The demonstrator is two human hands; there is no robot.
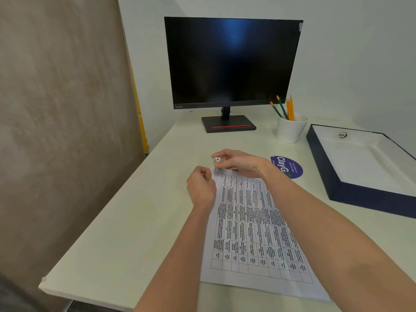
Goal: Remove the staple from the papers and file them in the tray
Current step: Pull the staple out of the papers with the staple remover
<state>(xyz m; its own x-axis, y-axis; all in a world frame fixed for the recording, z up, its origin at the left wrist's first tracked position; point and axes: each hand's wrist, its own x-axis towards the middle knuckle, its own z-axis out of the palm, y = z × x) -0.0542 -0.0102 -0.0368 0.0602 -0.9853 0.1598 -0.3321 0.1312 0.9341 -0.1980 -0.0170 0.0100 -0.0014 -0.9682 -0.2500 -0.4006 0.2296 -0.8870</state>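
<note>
At the twelve o'clock corner of the white printed paper sheets [252, 226], our right hand [238, 162] grips a silver staple remover [218, 165]; our left hand [201, 188] pinches the sheets; a navy tray [360, 197] sits at two o'clock.

Papers [252, 226]: thin matt white paper, black print. Staple remover [217, 165]: shiny silver metal. Surface [135, 210]: smooth matt off-white. Tray [371, 201] on the right: matt navy walls, white lining. Monitor [231, 61]: dark, slightly glossy screen. Cup [290, 131]: smooth white. Left panel [56, 131]: rough beige.
</note>
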